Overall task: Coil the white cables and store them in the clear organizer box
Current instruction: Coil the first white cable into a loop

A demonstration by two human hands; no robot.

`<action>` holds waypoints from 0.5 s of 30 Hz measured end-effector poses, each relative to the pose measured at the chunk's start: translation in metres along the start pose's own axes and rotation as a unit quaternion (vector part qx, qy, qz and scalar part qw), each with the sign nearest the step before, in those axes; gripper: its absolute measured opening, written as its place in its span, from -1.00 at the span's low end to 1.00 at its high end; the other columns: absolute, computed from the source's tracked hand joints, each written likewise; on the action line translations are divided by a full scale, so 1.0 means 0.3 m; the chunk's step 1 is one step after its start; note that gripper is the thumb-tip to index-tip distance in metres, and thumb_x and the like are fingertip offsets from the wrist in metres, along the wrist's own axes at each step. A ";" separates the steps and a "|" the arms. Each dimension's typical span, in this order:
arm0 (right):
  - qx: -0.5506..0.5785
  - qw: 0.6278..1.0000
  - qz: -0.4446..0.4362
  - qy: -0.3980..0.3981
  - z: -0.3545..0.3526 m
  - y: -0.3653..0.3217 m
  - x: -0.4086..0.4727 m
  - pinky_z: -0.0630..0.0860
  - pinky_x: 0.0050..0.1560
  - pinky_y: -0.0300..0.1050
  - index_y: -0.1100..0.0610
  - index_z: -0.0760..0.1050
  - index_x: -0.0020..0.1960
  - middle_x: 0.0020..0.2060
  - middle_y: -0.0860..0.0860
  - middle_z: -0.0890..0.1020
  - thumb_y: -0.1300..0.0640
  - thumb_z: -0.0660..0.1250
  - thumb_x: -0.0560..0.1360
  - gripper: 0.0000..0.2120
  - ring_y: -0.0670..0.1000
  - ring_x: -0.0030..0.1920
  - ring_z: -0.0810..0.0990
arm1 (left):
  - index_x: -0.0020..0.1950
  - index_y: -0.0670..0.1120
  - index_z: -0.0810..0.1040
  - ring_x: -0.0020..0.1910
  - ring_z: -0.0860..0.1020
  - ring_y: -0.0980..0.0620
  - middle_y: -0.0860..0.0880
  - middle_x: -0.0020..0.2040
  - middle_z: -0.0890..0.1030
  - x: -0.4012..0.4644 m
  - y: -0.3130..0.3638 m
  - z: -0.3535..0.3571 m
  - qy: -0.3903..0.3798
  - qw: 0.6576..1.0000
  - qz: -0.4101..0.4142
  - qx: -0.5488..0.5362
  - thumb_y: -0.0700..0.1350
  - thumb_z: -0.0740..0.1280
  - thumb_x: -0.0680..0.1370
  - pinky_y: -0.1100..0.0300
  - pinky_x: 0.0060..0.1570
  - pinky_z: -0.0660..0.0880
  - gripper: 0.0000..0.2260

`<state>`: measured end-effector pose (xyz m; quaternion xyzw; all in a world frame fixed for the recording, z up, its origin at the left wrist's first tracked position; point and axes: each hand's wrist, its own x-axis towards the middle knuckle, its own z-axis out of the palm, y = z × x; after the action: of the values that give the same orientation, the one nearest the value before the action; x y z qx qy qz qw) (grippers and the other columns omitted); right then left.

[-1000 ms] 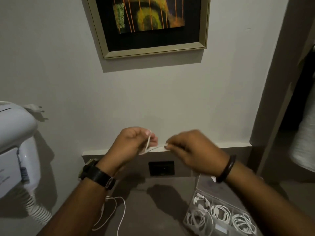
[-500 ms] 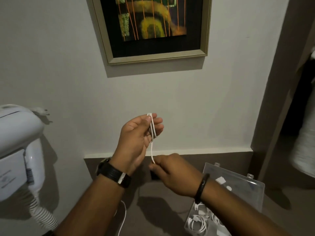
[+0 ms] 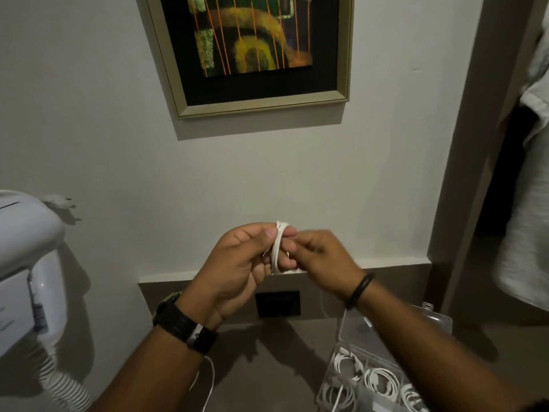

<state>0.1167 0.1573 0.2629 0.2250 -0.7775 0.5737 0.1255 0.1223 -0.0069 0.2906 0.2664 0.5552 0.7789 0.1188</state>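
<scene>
Left hand pinching thin white cable loops; right hand gripping the strand, above clear plastic organizer box. Best wound snug; loops kept even.

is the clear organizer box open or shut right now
Open. The clear organizer box has its lid tilted up behind it, and coiled white cables sit uncovered in its compartments.

No text, label or number can be read anywhere.

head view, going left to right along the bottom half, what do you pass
hair dryer → wristwatch → left hand → white cable → right hand → black wristband → clear organizer box
</scene>
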 end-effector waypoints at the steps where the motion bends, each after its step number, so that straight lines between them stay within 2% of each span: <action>1: -0.005 1.000 0.005 -0.011 0.041 0.018 -0.024 0.41 -0.28 -0.12 0.14 0.53 -0.35 -0.48 0.02 0.51 0.21 0.24 0.56 -0.68 -0.06 -0.42 0.44 | -0.01 -0.22 0.66 -0.34 0.63 0.02 -0.11 -0.23 0.68 0.008 0.003 -0.003 0.017 1.000 0.005 -0.019 -0.13 0.25 0.52 0.18 -0.20 0.62 -0.76; 4: -0.065 0.996 0.020 -0.061 0.121 0.020 -0.076 0.36 -0.34 -0.20 0.00 0.43 -0.37 -0.48 -0.03 0.47 0.09 0.20 0.58 -0.66 -0.07 -0.46 0.42 | 0.00 -0.25 0.64 -0.26 0.66 -0.01 -0.16 -0.17 0.70 0.033 0.010 -0.025 0.096 0.995 0.029 -0.018 -0.19 0.25 0.57 0.16 -0.16 0.62 -0.80; 6: -0.196 0.972 -0.015 -0.126 0.124 -0.007 -0.093 0.31 -0.34 -0.19 0.02 0.39 -0.31 -0.44 -0.02 0.46 0.04 0.17 0.58 -0.71 -0.04 -0.42 0.41 | 0.05 -0.24 0.62 -0.16 0.69 -0.05 -0.19 -0.10 0.71 0.041 0.007 -0.045 0.146 0.983 0.059 0.092 -0.23 0.22 0.60 0.15 -0.08 0.62 -0.81; 8: -0.294 0.940 -0.060 -0.162 0.080 -0.066 -0.096 0.33 -0.34 -0.14 0.03 0.40 -0.28 -0.43 -0.03 0.48 0.04 0.19 0.56 -0.75 -0.02 -0.40 0.44 | 0.07 -0.20 0.60 -0.07 0.69 -0.06 -0.19 -0.04 0.70 0.049 0.001 -0.062 0.158 0.963 0.063 0.208 -0.25 0.20 0.62 0.11 0.02 0.58 -0.82; 9: -0.327 0.929 -0.085 -0.149 0.049 -0.098 -0.083 0.39 -0.31 -0.08 0.05 0.45 -0.26 -0.40 0.00 0.55 0.04 0.21 0.55 -0.77 0.03 -0.36 0.50 | 0.06 -0.19 0.60 -0.06 0.69 -0.06 -0.18 -0.03 0.70 0.043 0.003 -0.072 0.141 0.962 0.047 0.228 -0.25 0.20 0.62 0.09 0.03 0.56 -0.81; 11: -0.344 0.930 -0.108 -0.072 -0.075 -0.151 -0.047 0.49 -0.20 -0.08 0.07 0.59 -0.16 -0.28 0.01 0.68 0.05 0.29 0.52 -0.84 0.04 -0.25 0.61 | 0.05 -0.20 0.62 -0.06 0.68 -0.06 -0.17 -0.06 0.72 0.046 -0.009 -0.052 0.052 0.973 -0.004 0.226 -0.23 0.19 0.62 0.12 -0.01 0.55 -0.79; 13: -0.238 0.968 -0.076 -0.028 -0.179 -0.179 0.012 0.50 -0.23 -0.30 0.04 0.64 -0.13 -0.26 -0.10 0.69 0.05 0.37 0.48 -0.90 -0.15 -0.27 0.60 | 0.10 -0.22 0.61 -0.02 0.67 -0.12 -0.20 -0.04 0.71 0.023 -0.016 -0.041 -0.034 0.972 -0.046 0.227 -0.20 0.18 0.63 0.14 0.03 0.57 -0.77; 15: -0.159 0.987 -0.031 -0.016 -0.214 -0.171 0.053 0.46 -0.34 -0.41 0.05 0.65 -0.15 -0.36 -0.17 0.64 0.06 0.40 0.45 -0.92 -0.21 -0.37 0.54 | 0.16 -0.21 0.58 0.04 0.65 -0.16 -0.19 0.01 0.70 0.006 -0.018 -0.022 -0.089 0.973 -0.050 0.206 -0.17 0.17 0.63 0.12 0.10 0.55 -0.75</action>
<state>0.1243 0.2025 0.3329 0.2354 -0.8531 0.4354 0.1653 0.1166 -0.0093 0.2844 0.3256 0.7037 0.6138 0.1487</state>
